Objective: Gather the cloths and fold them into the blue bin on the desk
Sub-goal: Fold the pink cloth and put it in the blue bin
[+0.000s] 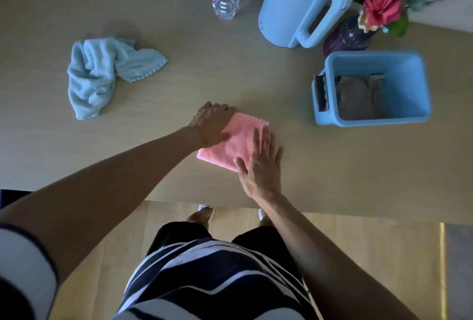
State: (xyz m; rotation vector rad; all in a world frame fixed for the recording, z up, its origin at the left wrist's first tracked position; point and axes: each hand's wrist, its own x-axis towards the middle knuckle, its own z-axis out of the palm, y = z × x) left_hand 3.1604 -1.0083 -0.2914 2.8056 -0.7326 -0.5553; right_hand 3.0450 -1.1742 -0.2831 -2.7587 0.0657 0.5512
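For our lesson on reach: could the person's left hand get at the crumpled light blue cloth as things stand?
Probably yes: the left hand rests on the pink cloth, with only bare desk between it and the light blue cloth.

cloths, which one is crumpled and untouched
The light blue cloth, bunched at far left. The pink cloth lies folded under the left hand and right hand; the grey cloth is in the blue bin.
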